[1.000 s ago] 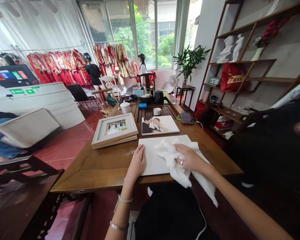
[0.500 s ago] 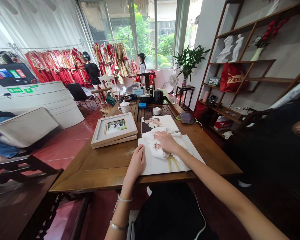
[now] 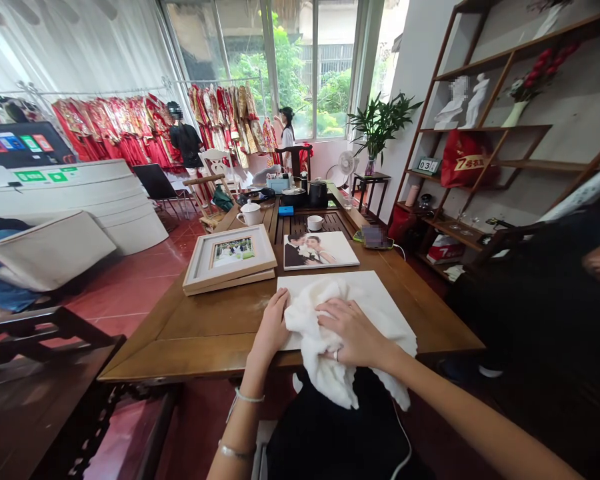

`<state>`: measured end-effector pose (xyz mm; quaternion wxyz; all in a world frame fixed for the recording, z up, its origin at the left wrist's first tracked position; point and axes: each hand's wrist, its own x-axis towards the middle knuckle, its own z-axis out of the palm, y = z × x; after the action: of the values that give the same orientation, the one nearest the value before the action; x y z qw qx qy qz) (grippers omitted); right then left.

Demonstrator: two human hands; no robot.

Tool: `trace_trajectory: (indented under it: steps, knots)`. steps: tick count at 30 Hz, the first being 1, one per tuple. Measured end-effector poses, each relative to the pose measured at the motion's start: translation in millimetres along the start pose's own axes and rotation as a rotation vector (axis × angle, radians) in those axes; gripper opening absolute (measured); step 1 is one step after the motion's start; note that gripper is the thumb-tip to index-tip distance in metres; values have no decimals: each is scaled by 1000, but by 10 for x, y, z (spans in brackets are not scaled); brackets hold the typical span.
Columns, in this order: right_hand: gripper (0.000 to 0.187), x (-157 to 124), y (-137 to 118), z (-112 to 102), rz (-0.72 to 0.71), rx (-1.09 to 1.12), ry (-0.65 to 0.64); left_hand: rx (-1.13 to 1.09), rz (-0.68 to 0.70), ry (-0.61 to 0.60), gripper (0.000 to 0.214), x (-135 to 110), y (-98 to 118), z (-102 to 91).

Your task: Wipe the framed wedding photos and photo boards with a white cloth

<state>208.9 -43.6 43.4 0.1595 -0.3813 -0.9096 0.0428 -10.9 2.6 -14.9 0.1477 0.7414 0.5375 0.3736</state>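
In the head view, a flat white board with straight edges lies on a shiny brown wooden table. The left hand is at the board's left edge. Its fingers are bent, close together, and touch that edge. I can't tell if the thumb pinches the board. The right hand is over the board. Its fingers are bent and a little apart, and they grip a bunch of fluffy white cloth between the fingers and thumb. A ring is on this hand. The cloth is soft and crumpled, lies on top of the board, and hangs down past its near edge.

Just past the board's far edge is a flat photo panel of a couple. Left of the board and a bit farther off, a pale wooden picture frame with a wide light border lies tilted. Beyond the board stand a small round white cup and, farther left, a smooth white mug with a lid.
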Motion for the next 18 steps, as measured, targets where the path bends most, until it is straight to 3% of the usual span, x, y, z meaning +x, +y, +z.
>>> trace_trajectory:
  steps: [6, 10, 18]
  knots:
    - [43, 550, 284, 38, 176, -65, -4, -20, -5, 36, 40, 23, -32, 6]
    - [49, 917, 367, 78, 173, -91, -55, -23, -22, 6, 41, 64, -6, -78]
    - [48, 1008, 210, 146, 111, -106, -80, 43, -44, -77, 34, 206, 173, -316]
